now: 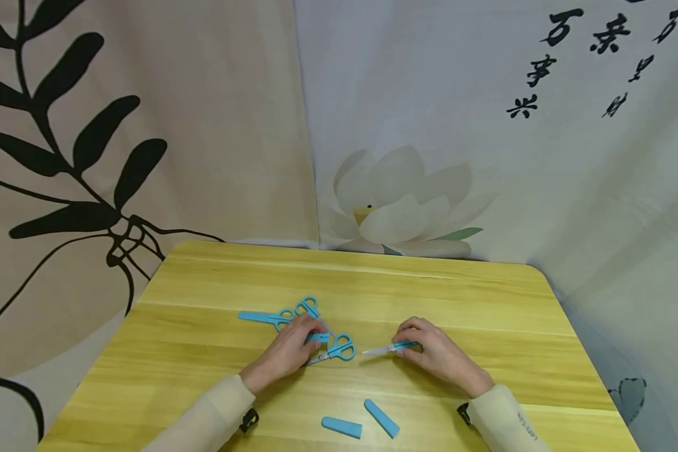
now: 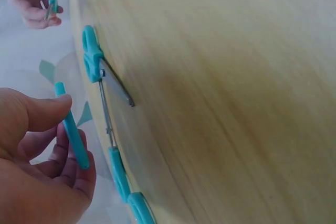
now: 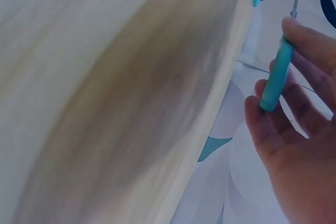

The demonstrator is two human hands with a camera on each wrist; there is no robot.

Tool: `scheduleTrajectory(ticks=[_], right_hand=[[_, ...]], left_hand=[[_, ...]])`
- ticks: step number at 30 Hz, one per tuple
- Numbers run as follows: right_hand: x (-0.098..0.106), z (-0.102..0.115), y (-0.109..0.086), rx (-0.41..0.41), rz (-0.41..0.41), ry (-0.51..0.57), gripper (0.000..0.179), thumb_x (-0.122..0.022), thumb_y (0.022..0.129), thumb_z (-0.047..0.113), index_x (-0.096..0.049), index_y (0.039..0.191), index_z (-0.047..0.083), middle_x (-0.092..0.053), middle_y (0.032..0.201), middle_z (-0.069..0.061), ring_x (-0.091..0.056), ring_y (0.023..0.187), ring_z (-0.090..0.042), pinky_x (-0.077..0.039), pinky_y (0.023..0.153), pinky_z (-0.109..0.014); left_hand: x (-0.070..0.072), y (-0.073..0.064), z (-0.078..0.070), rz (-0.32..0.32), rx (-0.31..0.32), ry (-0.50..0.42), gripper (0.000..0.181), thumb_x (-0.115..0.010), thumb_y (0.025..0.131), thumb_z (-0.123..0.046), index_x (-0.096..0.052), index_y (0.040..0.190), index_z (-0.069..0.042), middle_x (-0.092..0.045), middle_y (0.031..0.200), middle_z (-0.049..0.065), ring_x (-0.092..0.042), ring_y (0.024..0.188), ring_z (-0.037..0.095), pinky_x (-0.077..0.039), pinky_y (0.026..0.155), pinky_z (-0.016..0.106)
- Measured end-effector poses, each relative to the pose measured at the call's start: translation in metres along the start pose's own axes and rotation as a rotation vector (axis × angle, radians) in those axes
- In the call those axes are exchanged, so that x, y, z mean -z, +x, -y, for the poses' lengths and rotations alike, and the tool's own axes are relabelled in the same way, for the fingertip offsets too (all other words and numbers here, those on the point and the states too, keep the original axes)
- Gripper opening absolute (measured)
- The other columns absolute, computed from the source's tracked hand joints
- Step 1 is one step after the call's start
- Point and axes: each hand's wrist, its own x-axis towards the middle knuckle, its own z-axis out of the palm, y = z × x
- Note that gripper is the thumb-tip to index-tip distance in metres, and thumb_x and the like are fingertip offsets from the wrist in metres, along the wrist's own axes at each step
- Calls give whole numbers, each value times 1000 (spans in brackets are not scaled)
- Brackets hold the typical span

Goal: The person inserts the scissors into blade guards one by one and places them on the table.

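My left hand [image 1: 287, 349] pinches a blue scissors sheath [image 2: 75, 137] between thumb and fingers, above the scissors on the table. In my right hand [image 1: 437, 355] is a pair of scissors [image 1: 387, 349], held by its blue handle [image 3: 277, 74], bare blades toward the left. Just below the left hand's sheath lie uncovered scissors [image 1: 341, 347], blades pointing left. Another uncovered pair [image 1: 307, 307] lies behind the left fingers, which partly hide its blades. Farther left, a third pair [image 1: 265, 317] has its blades covered by a blue sheath.
Two loose blue sheaths, one lying nearly crosswise [image 1: 341, 427] and one slanted [image 1: 381, 419], are near the front of the wooden table [image 1: 248, 270]. A printed curtain [image 1: 231, 125] hangs behind the table's far edge.
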Motion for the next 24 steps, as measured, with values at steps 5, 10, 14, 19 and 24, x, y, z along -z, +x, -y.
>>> scheduleTrajectory(ticks=[5, 10, 14, 19, 24], right_hand=[[1, 3, 0, -8, -44, 10, 19, -82, 90, 13, -78, 107, 20, -62, 116, 7, -61, 103, -11, -56, 86, -34], [1, 7, -1, -3, -93, -3, 17, -82, 90, 12, -78, 105, 19, -63, 114, 8, -61, 101, -11, -56, 84, -33], [1, 11, -2, -17, -120, -13, 16, -82, 90, 12, -78, 105, 19, -63, 114, 7, -61, 102, -13, -57, 84, -34], [2, 13, -3, -40, -144, -28, 17, -83, 90, 14, -78, 105, 19, -63, 116, 8, -61, 104, -13, -56, 85, -36], [2, 14, -2, -49, -186, -52, 19, -86, 87, 13, -78, 104, 19, -63, 114, 9, -61, 103, -12, -56, 85, -35]], left_hand=[[3, 2, -3, -24, -10, -9, 17, -72, 95, -1, -72, 109, -11, -62, 106, -1, -59, 101, 20, -52, 87, 42], [5, 1, -6, -37, -26, -21, 19, -73, 95, -1, -72, 112, -10, -61, 108, -2, -58, 100, 18, -52, 87, 40], [5, 0, -9, -56, -35, -41, 20, -73, 95, -1, -72, 113, -11, -60, 108, -4, -57, 98, 16, -50, 84, 38], [3, 0, -13, -74, -29, -58, 22, -74, 94, -1, -72, 113, -13, -60, 107, -6, -57, 99, 16, -49, 86, 40], [2, 1, -18, -79, -52, -38, 20, -74, 94, -2, -73, 112, -12, -62, 109, -5, -59, 108, 21, -50, 91, 46]])
